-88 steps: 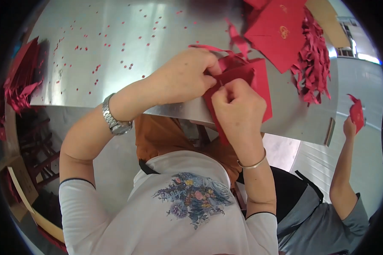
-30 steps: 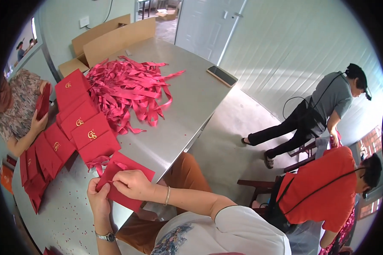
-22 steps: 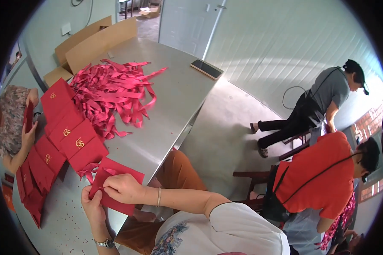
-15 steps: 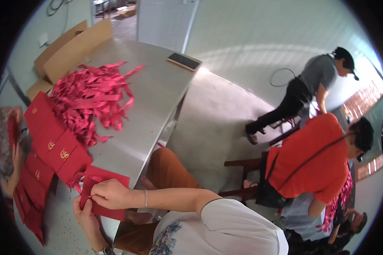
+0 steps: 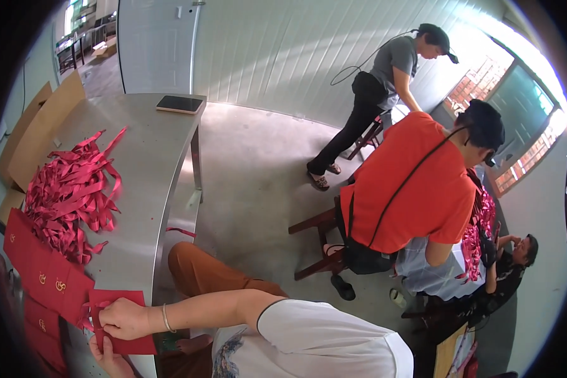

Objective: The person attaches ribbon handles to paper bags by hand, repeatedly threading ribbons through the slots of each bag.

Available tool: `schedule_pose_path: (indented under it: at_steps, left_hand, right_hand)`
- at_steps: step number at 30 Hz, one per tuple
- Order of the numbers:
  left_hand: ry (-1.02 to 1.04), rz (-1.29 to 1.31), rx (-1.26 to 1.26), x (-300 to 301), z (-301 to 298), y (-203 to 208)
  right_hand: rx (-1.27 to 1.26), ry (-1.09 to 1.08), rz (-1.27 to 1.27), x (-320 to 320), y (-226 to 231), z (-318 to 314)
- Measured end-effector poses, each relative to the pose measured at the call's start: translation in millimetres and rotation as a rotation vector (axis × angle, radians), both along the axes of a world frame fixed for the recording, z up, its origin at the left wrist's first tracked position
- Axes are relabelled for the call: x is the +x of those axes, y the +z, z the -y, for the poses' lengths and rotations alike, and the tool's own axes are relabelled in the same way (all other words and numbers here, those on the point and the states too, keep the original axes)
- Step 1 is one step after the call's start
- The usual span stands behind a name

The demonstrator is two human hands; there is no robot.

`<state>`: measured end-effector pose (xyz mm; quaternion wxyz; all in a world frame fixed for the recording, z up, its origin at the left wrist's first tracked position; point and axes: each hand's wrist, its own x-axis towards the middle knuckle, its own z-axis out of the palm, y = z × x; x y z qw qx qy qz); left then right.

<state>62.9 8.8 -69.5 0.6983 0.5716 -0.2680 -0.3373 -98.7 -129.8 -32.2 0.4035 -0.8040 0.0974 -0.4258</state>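
Note:
At the near left, my left hand (image 5: 109, 358) grips the lower edge of a flat red paper piece (image 5: 135, 345), its thumb on top. Over the same piece my right hand (image 5: 125, 318) is closed, with a bracelet at its wrist and its fingertips pinched near the left edge. What those fingertips hold is too small to make out. A dark pink ribbon (image 5: 85, 320) sticks out beside them. Just beyond lie several red paper pieces (image 5: 44, 277) with gold emblems, overlapping on the metal table (image 5: 135, 151).
A heap of pink-red ribbons (image 5: 75, 189) lies on the table before brown cardboard (image 5: 41, 135). A phone (image 5: 179, 104) rests at the far corner. To the right, a person in orange (image 5: 416, 183) sits on a wooden stool (image 5: 315, 233), near a standing person in grey (image 5: 394, 69) and another person (image 5: 520, 258).
The view has swung to the right, so the table and both hands now sit farther left and lower. My hands remain on the same red piece, the right one still pinched over it.

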Motion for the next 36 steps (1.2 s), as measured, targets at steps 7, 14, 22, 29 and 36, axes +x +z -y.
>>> schedule_pose_path:
  at_steps: [7, 14, 22, 29, 36]
  left_hand:
    - [0.053, -0.029, -0.029, -50, 19, 39]
    - [0.131, -0.001, -0.122, -54, 23, 34]
    - [0.224, 0.034, -0.094, -57, 11, 33]
    - [0.234, 0.056, -0.085, -59, 14, 36]
    - [0.24, 0.025, -0.105, -60, 15, 36]
  right_hand:
    - [-0.075, -0.042, -0.134, -5, 2, 6]
    - [0.099, 0.045, -0.082, -9, 14, 14]
    - [0.265, 0.231, -0.086, 2, -1, 15]
    - [0.229, 0.231, -0.099, -2, 1, 20]
    - [0.223, 0.233, -0.091, -3, 1, 20]
